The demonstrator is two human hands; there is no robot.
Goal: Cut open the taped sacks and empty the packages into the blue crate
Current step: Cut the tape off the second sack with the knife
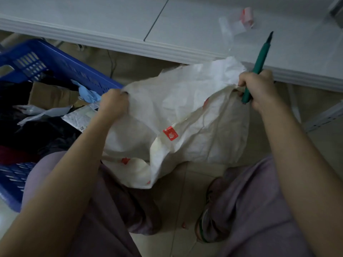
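A limp, crumpled white sack (185,112) hangs in the air between both hands, above the floor (185,201) and in front of the person's lilac trousers (250,210). Its upper edge is pulled out sideways, running from the left hand (113,103) up slightly to the right hand (259,88), and the rest sags down towards the knees; a small red label (170,134) shows on the near face. The left hand's fingers are curled tight around a bunched fold at the sack's left edge. The right hand pinches the sack's right edge and grips a green-handled cutter (259,58) in the same fist. The cutter's long axis slants from the fist up and to the right, with its dark tip pointing away over the white surface (185,25). Scraps of tape (246,14) lie on that surface. The blue crate (61,65) stands to the left, just beside the sack, holding a cardboard box (50,94), a white mailer (81,117) and dark bags (37,130).
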